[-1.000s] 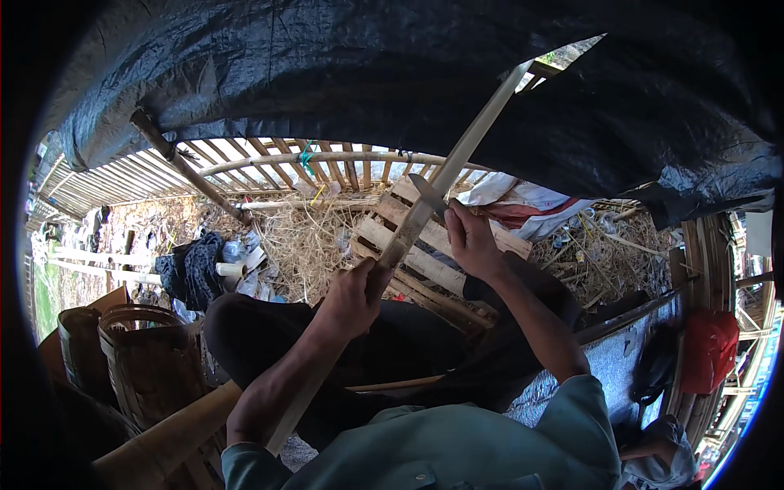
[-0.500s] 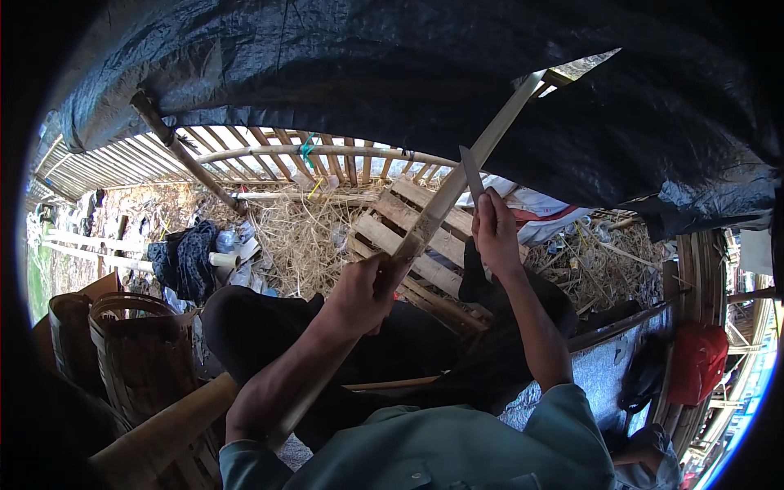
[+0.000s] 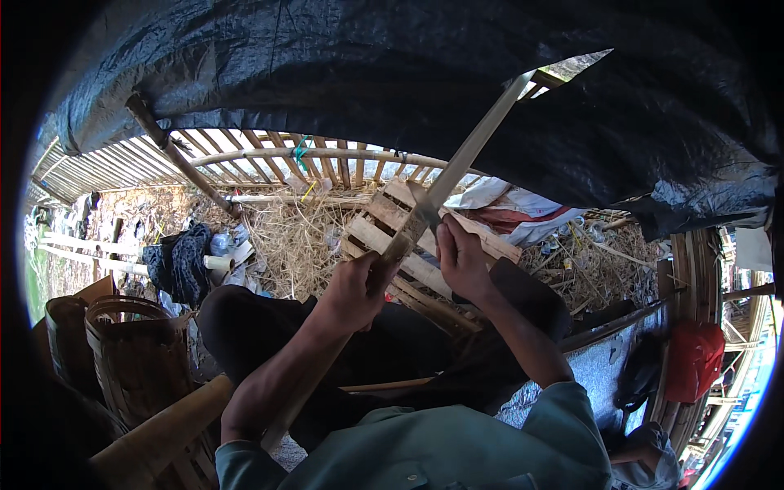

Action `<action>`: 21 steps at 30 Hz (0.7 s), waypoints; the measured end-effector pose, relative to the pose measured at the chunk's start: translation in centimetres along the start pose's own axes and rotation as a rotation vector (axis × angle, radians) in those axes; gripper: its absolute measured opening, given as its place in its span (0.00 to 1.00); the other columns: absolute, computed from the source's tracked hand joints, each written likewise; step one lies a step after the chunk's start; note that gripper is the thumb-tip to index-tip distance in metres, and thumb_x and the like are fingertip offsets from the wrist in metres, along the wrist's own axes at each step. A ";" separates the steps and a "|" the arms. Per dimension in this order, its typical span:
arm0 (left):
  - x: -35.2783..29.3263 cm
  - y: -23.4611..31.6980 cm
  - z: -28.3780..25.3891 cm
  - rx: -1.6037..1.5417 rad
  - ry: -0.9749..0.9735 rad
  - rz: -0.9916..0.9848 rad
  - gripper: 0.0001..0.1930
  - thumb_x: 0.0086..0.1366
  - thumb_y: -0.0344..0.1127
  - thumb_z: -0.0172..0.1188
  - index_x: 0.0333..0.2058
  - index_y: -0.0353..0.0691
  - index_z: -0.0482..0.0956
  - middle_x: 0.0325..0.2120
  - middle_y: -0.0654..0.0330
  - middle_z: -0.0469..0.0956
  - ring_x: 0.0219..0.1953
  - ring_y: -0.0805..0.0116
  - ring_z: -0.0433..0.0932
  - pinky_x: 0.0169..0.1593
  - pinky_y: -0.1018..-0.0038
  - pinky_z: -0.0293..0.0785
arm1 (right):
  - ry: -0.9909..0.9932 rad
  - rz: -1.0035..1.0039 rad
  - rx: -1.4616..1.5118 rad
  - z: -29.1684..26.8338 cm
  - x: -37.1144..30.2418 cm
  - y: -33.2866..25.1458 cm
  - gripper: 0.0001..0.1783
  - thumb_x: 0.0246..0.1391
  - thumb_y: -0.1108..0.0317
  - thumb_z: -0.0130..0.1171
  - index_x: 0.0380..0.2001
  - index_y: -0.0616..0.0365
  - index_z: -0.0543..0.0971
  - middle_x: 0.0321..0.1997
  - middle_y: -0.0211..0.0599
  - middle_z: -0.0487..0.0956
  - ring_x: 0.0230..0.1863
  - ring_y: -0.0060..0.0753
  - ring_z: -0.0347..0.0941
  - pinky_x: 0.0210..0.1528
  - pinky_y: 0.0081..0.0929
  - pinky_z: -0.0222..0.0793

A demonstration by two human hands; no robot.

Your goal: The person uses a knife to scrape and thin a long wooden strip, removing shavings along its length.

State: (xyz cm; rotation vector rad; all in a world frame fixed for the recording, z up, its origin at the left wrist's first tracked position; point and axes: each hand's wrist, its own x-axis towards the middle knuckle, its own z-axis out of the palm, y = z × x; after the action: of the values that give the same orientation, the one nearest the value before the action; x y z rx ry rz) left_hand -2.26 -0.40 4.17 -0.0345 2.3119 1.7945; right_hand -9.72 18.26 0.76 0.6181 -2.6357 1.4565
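My left hand [image 3: 353, 292] is closed around a long, flat bamboo strip [image 3: 480, 139]. The strip slants up and away to the right, and its lower end runs back under my left forearm. In my right hand [image 3: 464, 258] is a knife, its handle hidden by my fingers. The blade [image 3: 422, 202] lies across the strip a short way beyond my left hand, tip to the upper left and slightly blurred. Both hands are above my dark-trousered lap.
A dark tarp [image 3: 343, 73] hangs low ahead, near the strip's far end. Beyond my knees lie a slatted wooden pallet [image 3: 371, 235] and straw [image 3: 294, 237]. Curled bamboo pieces [image 3: 135, 351] and a thick bamboo pole [image 3: 167, 429] are at left, a red bag [image 3: 694, 359] at right.
My right hand has drawn the knife down along the strip, toward my left hand. The strip's far end has shifted slightly left; my left hand keeps its grip.
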 end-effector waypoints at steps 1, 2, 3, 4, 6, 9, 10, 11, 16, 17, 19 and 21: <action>-0.1 -0.2 0.2 0.019 0.023 0.037 0.13 0.66 0.37 0.49 0.30 0.30 0.71 0.07 0.62 0.67 0.05 0.74 0.67 0.09 0.77 0.59 | -0.009 -0.045 0.054 0.9 -1.4 -0.4 0.07 0.57 0.70 0.48 0.28 0.63 0.66 0.14 0.42 0.65 0.15 0.32 0.65 0.21 0.29 0.58; -0.2 -0.3 0.4 0.039 0.046 0.073 0.13 0.66 0.37 0.49 0.30 0.30 0.71 0.07 0.62 0.67 0.05 0.75 0.67 0.09 0.77 0.59 | -0.010 -0.026 0.057 0.5 -0.8 -0.1 0.08 0.58 0.70 0.47 0.28 0.63 0.66 0.14 0.41 0.65 0.15 0.30 0.64 0.21 0.28 0.58; -0.1 0.0 0.4 0.038 0.039 0.071 0.13 0.66 0.37 0.49 0.30 0.30 0.71 0.07 0.62 0.67 0.05 0.75 0.67 0.09 0.77 0.59 | -0.006 0.003 0.056 -0.1 -0.3 0.2 0.08 0.59 0.70 0.45 0.28 0.62 0.66 0.14 0.40 0.64 0.15 0.29 0.62 0.21 0.27 0.58; 0.0 0.5 0.3 0.012 0.020 0.032 0.12 0.65 0.35 0.50 0.30 0.30 0.71 0.08 0.59 0.69 0.06 0.71 0.69 0.09 0.75 0.61 | 0.027 0.135 0.152 -1.1 0.6 0.3 0.09 0.59 0.69 0.44 0.28 0.63 0.66 0.14 0.39 0.63 0.14 0.27 0.61 0.20 0.27 0.57; -0.1 0.8 0.2 -0.012 -0.004 -0.003 0.10 0.63 0.33 0.52 0.29 0.29 0.71 0.09 0.57 0.70 0.06 0.68 0.71 0.09 0.74 0.62 | 0.123 0.288 0.221 -3.0 2.7 1.1 0.11 0.61 0.69 0.41 0.27 0.63 0.66 0.13 0.36 0.61 0.14 0.26 0.60 0.19 0.28 0.55; 0.2 0.6 0.2 -0.007 -0.020 0.004 0.10 0.63 0.33 0.52 0.29 0.29 0.71 0.09 0.57 0.70 0.06 0.68 0.71 0.09 0.74 0.62 | 0.120 0.033 -0.020 -1.5 2.6 2.3 0.15 0.63 0.63 0.40 0.25 0.61 0.64 0.13 0.27 0.61 0.14 0.17 0.57 0.18 0.23 0.54; 0.3 0.3 0.1 0.007 -0.017 -0.006 0.10 0.63 0.33 0.52 0.29 0.29 0.71 0.09 0.57 0.70 0.06 0.68 0.71 0.09 0.74 0.62 | 0.026 0.007 -0.042 -0.9 1.5 0.9 0.13 0.63 0.65 0.40 0.27 0.62 0.66 0.13 0.28 0.61 0.15 0.19 0.57 0.19 0.23 0.54; 0.3 0.0 0.0 0.021 -0.014 -0.016 0.10 0.63 0.33 0.52 0.29 0.29 0.71 0.09 0.57 0.71 0.07 0.68 0.71 0.09 0.74 0.62 | 0.030 -0.111 0.023 0.4 0.1 -0.2 0.12 0.62 0.67 0.41 0.27 0.62 0.66 0.14 0.29 0.61 0.15 0.20 0.57 0.19 0.24 0.54; -0.5 0.1 0.5 0.018 0.031 0.057 0.11 0.63 0.33 0.52 0.27 0.29 0.71 0.09 0.56 0.71 0.07 0.68 0.72 0.09 0.73 0.63 | 0.111 0.136 0.127 -2.1 2.2 0.9 0.11 0.61 0.68 0.42 0.27 0.62 0.66 0.12 0.36 0.63 0.13 0.31 0.61 0.19 0.29 0.57; 0.0 0.5 0.5 0.027 0.029 0.063 0.10 0.63 0.32 0.52 0.27 0.29 0.71 0.09 0.55 0.71 0.07 0.67 0.72 0.09 0.73 0.63 | 0.178 0.076 0.065 -3.0 3.3 2.6 0.11 0.61 0.67 0.41 0.27 0.62 0.66 0.11 0.37 0.63 0.12 0.33 0.61 0.19 0.31 0.57; 0.1 0.3 0.5 0.062 0.042 0.087 0.10 0.63 0.32 0.52 0.27 0.29 0.71 0.10 0.55 0.72 0.07 0.67 0.72 0.09 0.73 0.63 | 0.108 0.100 -0.087 -3.3 4.0 1.6 0.11 0.61 0.67 0.42 0.27 0.62 0.66 0.13 0.42 0.65 0.13 0.37 0.62 0.20 0.33 0.58; 0.2 -0.3 0.5 0.095 0.059 0.114 0.10 0.63 0.32 0.52 0.27 0.30 0.71 0.10 0.54 0.72 0.07 0.67 0.72 0.10 0.73 0.64 | 0.096 -0.072 -0.125 -1.8 2.6 0.9 0.10 0.60 0.68 0.43 0.28 0.62 0.67 0.15 0.46 0.66 0.16 0.43 0.65 0.22 0.35 0.59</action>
State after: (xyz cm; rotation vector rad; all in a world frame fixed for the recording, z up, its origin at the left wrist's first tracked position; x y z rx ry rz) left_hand -2.36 0.06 3.72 0.0614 2.4845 1.7549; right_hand -12.72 19.31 1.65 0.6085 -2.5782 1.2581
